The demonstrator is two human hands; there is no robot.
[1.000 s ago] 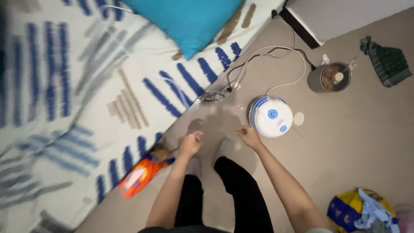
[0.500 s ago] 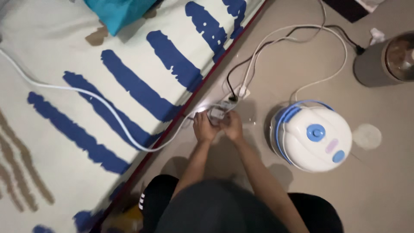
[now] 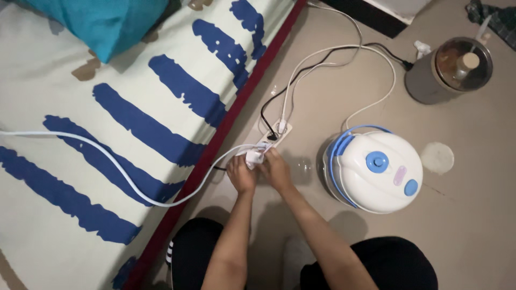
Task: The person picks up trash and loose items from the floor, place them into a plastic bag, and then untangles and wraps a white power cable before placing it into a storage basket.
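Both my hands pinch one white plug [image 3: 253,157]: left hand [image 3: 240,174] closed on its near side, right hand [image 3: 275,167] closed beside it, fingers touching. The power strip [image 3: 272,136] lies just beyond the plug, up and right, long axis running away from me along the mattress edge [image 3: 215,145]. Right hand sits nearer the strip.

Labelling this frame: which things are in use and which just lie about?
In use: left hand, right hand, white plug, power strip, white cable.
Lying about: white and blue cooker, lidded pot, teal pillow, mattress.
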